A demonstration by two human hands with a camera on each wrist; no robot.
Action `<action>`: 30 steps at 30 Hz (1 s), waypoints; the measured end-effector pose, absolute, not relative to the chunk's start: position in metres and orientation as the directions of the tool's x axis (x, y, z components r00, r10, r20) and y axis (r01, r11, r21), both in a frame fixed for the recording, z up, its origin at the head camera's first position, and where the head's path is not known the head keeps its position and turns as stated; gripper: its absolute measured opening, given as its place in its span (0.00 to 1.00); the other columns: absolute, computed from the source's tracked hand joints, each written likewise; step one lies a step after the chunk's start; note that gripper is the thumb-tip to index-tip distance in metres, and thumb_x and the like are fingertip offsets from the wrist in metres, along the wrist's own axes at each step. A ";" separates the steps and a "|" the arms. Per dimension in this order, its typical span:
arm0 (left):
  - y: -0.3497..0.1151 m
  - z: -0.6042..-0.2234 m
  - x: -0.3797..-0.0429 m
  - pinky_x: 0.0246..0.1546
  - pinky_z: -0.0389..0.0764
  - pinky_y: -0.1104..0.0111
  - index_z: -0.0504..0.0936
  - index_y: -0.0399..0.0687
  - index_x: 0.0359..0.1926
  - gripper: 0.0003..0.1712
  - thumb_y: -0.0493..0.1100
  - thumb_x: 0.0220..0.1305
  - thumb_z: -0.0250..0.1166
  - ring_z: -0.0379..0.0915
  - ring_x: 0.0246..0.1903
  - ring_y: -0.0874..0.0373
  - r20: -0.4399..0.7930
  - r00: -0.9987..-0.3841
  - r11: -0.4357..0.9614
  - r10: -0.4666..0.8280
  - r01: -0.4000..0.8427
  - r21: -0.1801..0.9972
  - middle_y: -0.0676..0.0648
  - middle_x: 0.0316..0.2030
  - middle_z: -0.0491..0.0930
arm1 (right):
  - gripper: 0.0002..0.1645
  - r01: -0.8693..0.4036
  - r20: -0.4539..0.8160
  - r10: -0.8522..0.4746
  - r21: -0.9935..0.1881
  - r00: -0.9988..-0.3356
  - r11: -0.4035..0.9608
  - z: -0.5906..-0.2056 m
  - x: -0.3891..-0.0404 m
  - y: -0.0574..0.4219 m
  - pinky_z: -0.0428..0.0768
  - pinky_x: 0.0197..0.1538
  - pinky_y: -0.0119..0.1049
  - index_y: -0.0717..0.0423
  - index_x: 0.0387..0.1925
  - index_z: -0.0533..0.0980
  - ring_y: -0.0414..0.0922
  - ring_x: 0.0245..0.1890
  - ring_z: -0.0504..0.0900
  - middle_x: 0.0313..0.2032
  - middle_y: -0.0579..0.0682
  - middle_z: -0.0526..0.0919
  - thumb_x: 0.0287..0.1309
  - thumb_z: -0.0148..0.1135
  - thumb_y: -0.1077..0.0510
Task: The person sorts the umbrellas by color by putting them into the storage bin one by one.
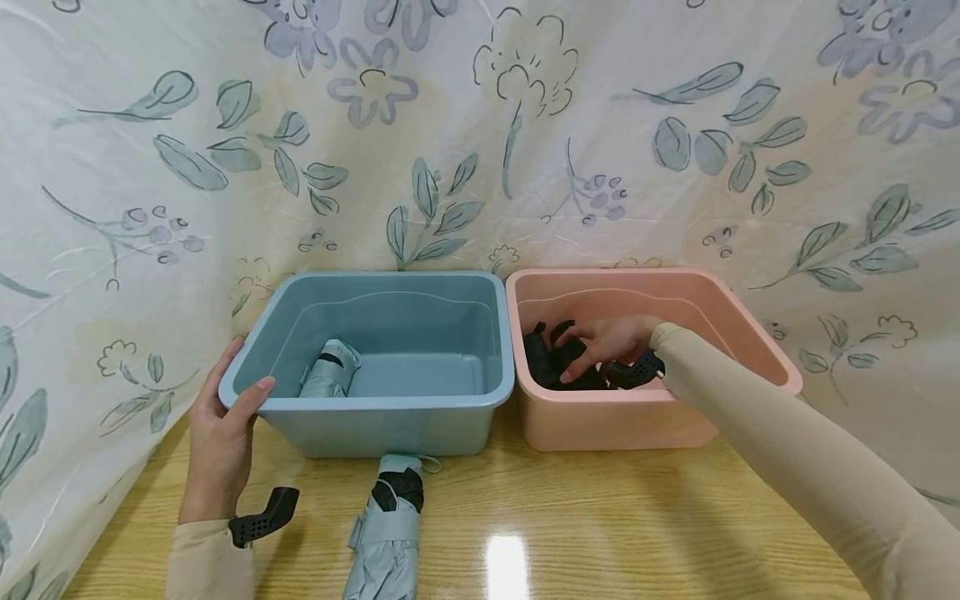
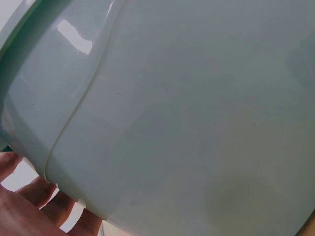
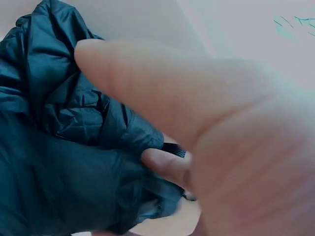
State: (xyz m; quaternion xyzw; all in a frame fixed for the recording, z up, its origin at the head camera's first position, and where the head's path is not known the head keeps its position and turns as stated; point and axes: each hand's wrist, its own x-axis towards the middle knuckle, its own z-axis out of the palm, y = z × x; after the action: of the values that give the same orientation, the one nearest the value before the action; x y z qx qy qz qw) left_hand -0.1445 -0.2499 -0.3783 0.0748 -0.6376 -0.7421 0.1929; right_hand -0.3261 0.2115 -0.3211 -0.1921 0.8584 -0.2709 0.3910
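Note:
My left hand (image 1: 225,417) grips the front left corner of the blue plastic bin (image 1: 420,429), thumb over the rim and fingers along the outer side. In the left wrist view the bin's smooth wall (image 2: 187,123) fills most of the frame. Inside the bin lies a light blue folded umbrella (image 1: 327,373). My right hand (image 1: 611,337) reaches down into the pink bin (image 1: 615,425), its thumb and fingers around a black folded umbrella (image 1: 570,357). Two dark fabric bundles (image 3: 59,182) show in the right wrist view, thumb against the upper one.
Another light blue folded umbrella (image 1: 390,533) lies on the wooden table (image 1: 600,525) in front of the blue bin. The bins stand side by side against a floral cloth (image 1: 450,108). A black wrist mount (image 1: 264,518) sticks out from the left wrist.

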 end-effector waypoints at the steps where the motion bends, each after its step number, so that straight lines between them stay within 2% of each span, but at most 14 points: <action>1: -0.250 -0.378 -0.144 0.70 0.60 0.65 0.60 0.66 0.78 0.38 0.39 0.73 0.61 0.50 0.71 0.48 0.136 -0.914 -0.111 -0.382 0.192 0.975 0.47 0.77 0.50 | 0.50 -0.106 -0.564 -0.550 -0.632 -0.616 0.768 -0.321 -0.326 0.212 0.80 0.46 0.45 0.63 0.74 0.56 0.55 0.55 0.69 0.73 0.63 0.54 0.61 0.72 0.50; 5: -0.250 -0.378 -0.144 0.70 0.61 0.65 0.60 0.66 0.78 0.38 0.39 0.73 0.61 0.50 0.71 0.48 0.138 -0.914 -0.105 -0.380 0.191 0.976 0.47 0.77 0.50 | 0.47 -0.030 -0.576 -0.537 -0.665 -0.617 0.747 -0.320 -0.326 0.213 0.83 0.35 0.44 0.65 0.74 0.55 0.58 0.46 0.75 0.73 0.63 0.56 0.64 0.68 0.52; 9: -0.250 -0.378 -0.143 0.69 0.62 0.67 0.59 0.65 0.78 0.38 0.39 0.74 0.61 0.50 0.71 0.48 0.144 -0.914 -0.101 -0.379 0.196 0.975 0.47 0.77 0.50 | 0.45 -0.044 -0.550 -0.486 -0.630 -0.680 0.775 -0.315 -0.324 0.214 0.77 0.25 0.38 0.58 0.73 0.62 0.61 0.44 0.79 0.70 0.60 0.63 0.62 0.70 0.47; 12: -0.249 -0.378 -0.143 0.69 0.62 0.67 0.59 0.64 0.79 0.38 0.39 0.74 0.61 0.50 0.71 0.48 0.148 -0.914 -0.101 -0.379 0.200 0.975 0.46 0.77 0.50 | 0.41 -0.093 -0.498 -0.488 -0.625 -0.717 0.775 -0.310 -0.322 0.214 0.71 0.21 0.36 0.51 0.70 0.69 0.62 0.46 0.81 0.63 0.59 0.71 0.59 0.72 0.45; 15: -0.249 -0.378 -0.142 0.69 0.62 0.67 0.59 0.63 0.79 0.38 0.39 0.73 0.61 0.50 0.71 0.48 0.150 -0.914 -0.100 -0.378 0.201 0.974 0.46 0.77 0.50 | 0.38 -0.099 -0.481 -0.523 -0.663 -0.704 0.742 -0.305 -0.319 0.214 0.80 0.26 0.42 0.50 0.69 0.71 0.64 0.48 0.80 0.59 0.61 0.73 0.60 0.72 0.47; 17: -0.249 -0.378 -0.142 0.68 0.63 0.67 0.59 0.64 0.79 0.38 0.39 0.73 0.61 0.50 0.71 0.48 0.152 -0.914 -0.100 -0.377 0.204 0.974 0.46 0.77 0.50 | 0.37 -0.082 -0.476 -0.531 -0.685 -0.701 0.724 -0.301 -0.315 0.215 0.85 0.36 0.49 0.50 0.68 0.72 0.64 0.49 0.79 0.60 0.62 0.73 0.59 0.73 0.49; 18: -0.249 -0.378 -0.142 0.68 0.63 0.67 0.59 0.64 0.78 0.38 0.39 0.73 0.61 0.50 0.71 0.48 0.152 -0.914 -0.100 -0.376 0.203 0.974 0.46 0.77 0.50 | 0.36 -0.069 -0.475 -0.535 -0.699 -0.699 0.712 -0.299 -0.313 0.216 0.85 0.41 0.53 0.50 0.67 0.72 0.63 0.51 0.78 0.62 0.62 0.72 0.59 0.74 0.49; 20: -0.250 -0.378 -0.142 0.68 0.63 0.68 0.59 0.65 0.78 0.38 0.39 0.74 0.61 0.50 0.71 0.48 0.150 -0.915 -0.100 -0.375 0.201 0.974 0.46 0.77 0.50 | 0.34 -0.064 -0.463 -0.540 -0.715 -0.703 0.696 -0.294 -0.309 0.218 0.83 0.45 0.57 0.46 0.65 0.74 0.63 0.51 0.77 0.61 0.63 0.73 0.58 0.74 0.50; 21: -0.250 -0.377 -0.142 0.68 0.63 0.68 0.59 0.65 0.78 0.38 0.39 0.74 0.61 0.50 0.71 0.48 0.149 -0.915 -0.100 -0.374 0.200 0.975 0.46 0.77 0.50 | 0.32 -0.072 -0.450 -0.548 -0.723 -0.705 0.687 -0.292 -0.307 0.218 0.83 0.46 0.59 0.44 0.64 0.76 0.62 0.52 0.77 0.60 0.62 0.75 0.58 0.75 0.49; 24: -0.251 -0.377 -0.142 0.68 0.63 0.68 0.59 0.65 0.78 0.38 0.39 0.74 0.61 0.50 0.71 0.48 0.145 -0.917 -0.104 -0.373 0.197 0.975 0.46 0.77 0.50 | 0.27 -0.107 -0.416 -0.576 -0.739 -0.704 0.665 -0.285 -0.300 0.220 0.82 0.47 0.58 0.41 0.60 0.78 0.59 0.52 0.77 0.45 0.61 0.78 0.59 0.74 0.49; 26: -0.251 -0.377 -0.143 0.68 0.63 0.68 0.59 0.65 0.78 0.38 0.39 0.74 0.61 0.50 0.71 0.48 0.143 -0.917 -0.107 -0.372 0.196 0.975 0.46 0.77 0.50 | 0.28 -0.132 -0.389 -0.591 -0.748 -0.706 0.650 -0.281 -0.295 0.221 0.82 0.48 0.55 0.43 0.61 0.78 0.56 0.53 0.77 0.44 0.58 0.79 0.60 0.73 0.49; 28: -0.252 -0.377 -0.143 0.68 0.63 0.67 0.59 0.66 0.78 0.38 0.39 0.74 0.61 0.50 0.71 0.48 0.140 -0.918 -0.108 -0.371 0.193 0.975 0.46 0.77 0.50 | 0.31 -0.139 -0.370 -0.592 -0.756 -0.716 0.640 -0.276 -0.288 0.222 0.82 0.49 0.53 0.47 0.64 0.74 0.55 0.54 0.78 0.49 0.55 0.79 0.61 0.73 0.50; 30: -0.252 -0.377 -0.143 0.68 0.63 0.67 0.59 0.65 0.78 0.38 0.39 0.74 0.61 0.50 0.71 0.48 0.138 -0.919 -0.109 -0.370 0.191 0.975 0.46 0.77 0.50 | 0.37 -0.147 -0.346 -0.584 -0.759 -0.734 0.635 -0.271 -0.281 0.223 0.83 0.50 0.51 0.52 0.67 0.70 0.54 0.55 0.78 0.58 0.56 0.77 0.60 0.73 0.50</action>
State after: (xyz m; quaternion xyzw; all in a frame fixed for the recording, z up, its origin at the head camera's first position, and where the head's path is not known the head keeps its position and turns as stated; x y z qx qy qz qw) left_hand -0.1428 -0.2518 -0.3773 0.0701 -0.6399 -0.7415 0.1892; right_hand -0.2812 0.2227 -0.2710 -0.2138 0.8545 -0.3701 0.2951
